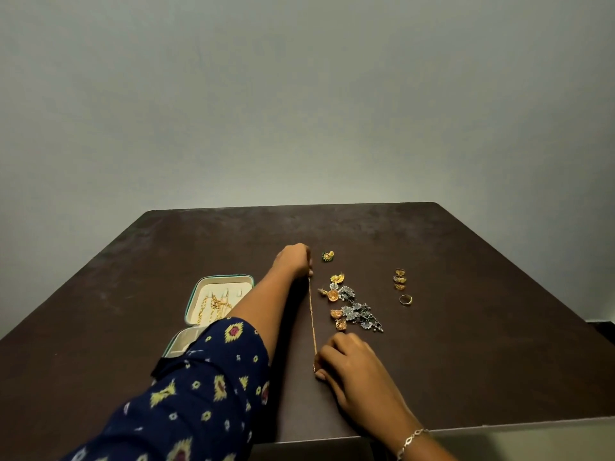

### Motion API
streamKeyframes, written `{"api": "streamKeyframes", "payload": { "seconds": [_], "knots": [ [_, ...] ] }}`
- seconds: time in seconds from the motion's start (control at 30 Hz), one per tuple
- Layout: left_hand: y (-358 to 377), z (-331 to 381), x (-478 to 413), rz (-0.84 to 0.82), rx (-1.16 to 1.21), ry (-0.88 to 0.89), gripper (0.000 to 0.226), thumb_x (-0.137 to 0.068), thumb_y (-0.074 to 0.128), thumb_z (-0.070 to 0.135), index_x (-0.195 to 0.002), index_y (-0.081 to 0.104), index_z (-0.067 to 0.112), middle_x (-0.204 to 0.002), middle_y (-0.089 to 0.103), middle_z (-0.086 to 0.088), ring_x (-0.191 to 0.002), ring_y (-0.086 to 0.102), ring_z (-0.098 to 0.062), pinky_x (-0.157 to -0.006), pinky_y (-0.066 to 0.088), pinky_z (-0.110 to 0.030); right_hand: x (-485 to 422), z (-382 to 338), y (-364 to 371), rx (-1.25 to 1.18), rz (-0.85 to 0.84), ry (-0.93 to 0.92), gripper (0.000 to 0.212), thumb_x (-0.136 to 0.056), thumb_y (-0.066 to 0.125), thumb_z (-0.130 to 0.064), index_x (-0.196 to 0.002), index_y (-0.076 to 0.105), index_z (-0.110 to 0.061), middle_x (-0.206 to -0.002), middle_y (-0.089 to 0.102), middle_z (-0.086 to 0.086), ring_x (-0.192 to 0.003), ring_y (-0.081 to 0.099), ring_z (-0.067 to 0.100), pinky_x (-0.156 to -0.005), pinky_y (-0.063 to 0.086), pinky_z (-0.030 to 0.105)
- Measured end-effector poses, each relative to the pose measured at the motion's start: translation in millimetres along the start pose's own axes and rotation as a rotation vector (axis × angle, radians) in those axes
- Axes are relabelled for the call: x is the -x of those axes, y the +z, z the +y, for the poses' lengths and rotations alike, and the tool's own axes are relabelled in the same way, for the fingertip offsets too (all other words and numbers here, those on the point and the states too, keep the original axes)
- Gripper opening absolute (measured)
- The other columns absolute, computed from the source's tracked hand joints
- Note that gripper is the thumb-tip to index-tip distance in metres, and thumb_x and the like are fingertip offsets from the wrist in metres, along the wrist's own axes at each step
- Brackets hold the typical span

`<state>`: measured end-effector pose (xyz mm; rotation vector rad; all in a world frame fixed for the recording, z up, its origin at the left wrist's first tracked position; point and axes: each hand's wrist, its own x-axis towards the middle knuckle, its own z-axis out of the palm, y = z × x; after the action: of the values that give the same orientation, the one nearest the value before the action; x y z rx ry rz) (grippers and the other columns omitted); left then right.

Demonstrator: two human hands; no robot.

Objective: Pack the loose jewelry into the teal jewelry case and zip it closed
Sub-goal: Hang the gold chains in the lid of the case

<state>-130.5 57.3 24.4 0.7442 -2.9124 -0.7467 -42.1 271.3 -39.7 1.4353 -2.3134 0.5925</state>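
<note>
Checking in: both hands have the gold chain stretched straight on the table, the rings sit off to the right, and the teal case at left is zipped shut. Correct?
Not quite. In the head view the teal case lies open, with gold chains already inside. The rest holds: left hand and right hand stretch the gold chain, and the rings sit to the right.

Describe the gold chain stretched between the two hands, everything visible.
The gold chain is thin, fine-linked and yellow metal by its look. It runs nearly straight, near to far, low over the dark table. The left hand pinches its far end and the right hand its near end. It passes left of the earrings.
</note>
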Motion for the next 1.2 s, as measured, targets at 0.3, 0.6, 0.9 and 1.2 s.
{"api": "streamKeyframes", "payload": {
  "seconds": [0.3,0.6,0.9,1.2],
  "knots": [
    [-6.9,6.3,6.1,-0.007,0.116,-0.024,0.018,-0.089,0.057,0.013,-0.093,0.062,-0.003,-0.102,0.064,-0.019,-0.099,0.060,-0.030,-0.085,0.047,-0.037,-0.1,2.3,-4.5,0.003,-0.021,0.012,0.010,-0.079,0.044,-0.041,-0.081,0.041,-0.032,-0.080,0.047,-0.012,-0.075,0.040,0.005,-0.062,0.038,0.016],
    [-48.5,18.3,59.2,0.030,0.790,0.033,0.020,-0.092,0.045,-0.001,-0.075,0.048,0.008,-0.070,0.061,-0.011,-0.055,0.060,-0.015,-0.043,0.047,-0.021,-0.7,3.3,-14.2,-0.188,-0.083,0.031,0.020,-0.086,0.057,-0.035,-0.094,0.059,-0.016,-0.103,0.049,-0.001,-0.095,0.046,0.013,-0.077,0.032,0.019],
    [-86.7,35.9,115.4,0.133,0.842,0.231,0.016,-0.094,0.048,0.006,-0.078,0.046,0.010,-0.068,0.057,-0.009,-0.050,0.059,-0.012,-0.048,0.051,-0.022,-3.8,5.8,-25.0,-0.548,-0.052,0.244,0.023,-0.077,0.068,-0.011,-0.074,0.051,-0.027,-0.083,0.052,-0.011,-0.078,0.050,0.002,-0.069,0.036,0.009],
    [-98.3,58.1,152.6,0.192,0.783,0.332,0.017,-0.093,0.050,0.006,-0.077,0.046,0.012,-0.069,0.055,-0.009,-0.056,0.057,-0.017,-0.044,0.050,-0.020,-3.4,13.5,-24.6,-0.841,-0.006,0.362,0.026,-0.080,0.063,0.002,-0.098,0.062,-0.017,-0.103,0.063,-0.005,-0.097,0.058,0.002,-0.077,0.043,0.007]
  ]
}}
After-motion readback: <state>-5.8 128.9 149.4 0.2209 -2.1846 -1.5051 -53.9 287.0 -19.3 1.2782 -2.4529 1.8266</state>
